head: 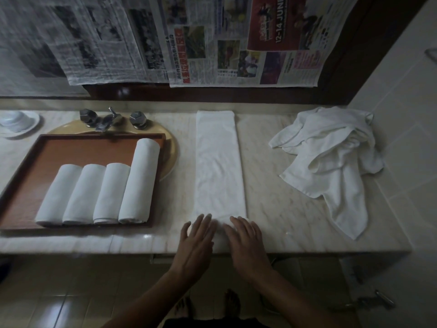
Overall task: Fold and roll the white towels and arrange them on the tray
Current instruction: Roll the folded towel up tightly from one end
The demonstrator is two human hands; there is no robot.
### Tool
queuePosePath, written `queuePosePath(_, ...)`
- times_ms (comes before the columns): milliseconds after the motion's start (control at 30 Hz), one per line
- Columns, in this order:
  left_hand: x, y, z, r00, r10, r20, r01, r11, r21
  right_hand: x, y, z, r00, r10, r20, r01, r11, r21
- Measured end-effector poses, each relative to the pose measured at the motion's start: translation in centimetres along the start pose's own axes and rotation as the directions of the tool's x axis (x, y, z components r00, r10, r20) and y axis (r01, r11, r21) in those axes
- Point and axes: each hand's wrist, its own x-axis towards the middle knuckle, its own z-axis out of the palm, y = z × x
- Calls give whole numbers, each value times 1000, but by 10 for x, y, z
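Note:
A white towel lies folded into a long narrow strip on the marble counter, running from the back wall to the front edge. Its near end is turned up into a small roll under my hands. My left hand and my right hand rest side by side on that roll, fingers straight and spread. To the left, a brown tray holds several rolled white towels lying side by side, the rightmost one longer. A heap of loose white towels lies at the right end of the counter.
The tray sits over a yellowish sink with a chrome tap behind it. A white dish stands at the far left. Newspaper sheets hang on the wall behind. A tiled wall bounds the counter on the right.

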Motion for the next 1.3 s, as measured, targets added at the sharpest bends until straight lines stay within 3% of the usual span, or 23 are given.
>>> queuePosePath(133,14,-12,10,995,-8,104,-4,994,108,16,7,-2,999,-26,48,26,1000,-16)
queuePosePath(300,27,-38,-4,982,85,168,-101,991,90,34,21,-14,990,-93,102,89,995,41)
queuePosePath(467,14,-52,-14,965,155,211,-135,985,-104,29,33,-28,972,-58,226,6,975,224)
queuePosePath(600,1,-51,-25,977,53,206,25,933,-359,20,42,-40,946,23,323,-149,916,372)
queuePosePath(733,2,-55,-24,979,-45,198,134,876,-463,24,45,-41,925,103,366,-262,870,417)
queuePosePath(900,18,-55,-34,921,-192,339,353,780,-517,28,43,-35,913,194,358,-317,890,327)
queuePosePath(1000,27,-57,-37,894,-229,384,415,744,-523,29,26,-39,949,234,211,-278,937,213)
queuePosePath(1067,32,-59,-39,875,-262,408,463,703,-540,22,9,-37,978,173,116,-187,975,122)
queuePosePath(1167,36,-61,-42,852,-284,441,507,658,-556,6,-9,-25,994,54,99,-60,997,56)
queuePosePath(1233,34,-54,-41,860,-340,381,504,686,-524,-1,-13,-19,989,49,143,-56,997,47)
queuePosePath(1300,26,-42,-34,918,-371,139,395,834,-386,-1,-11,-17,982,46,183,-53,998,37)
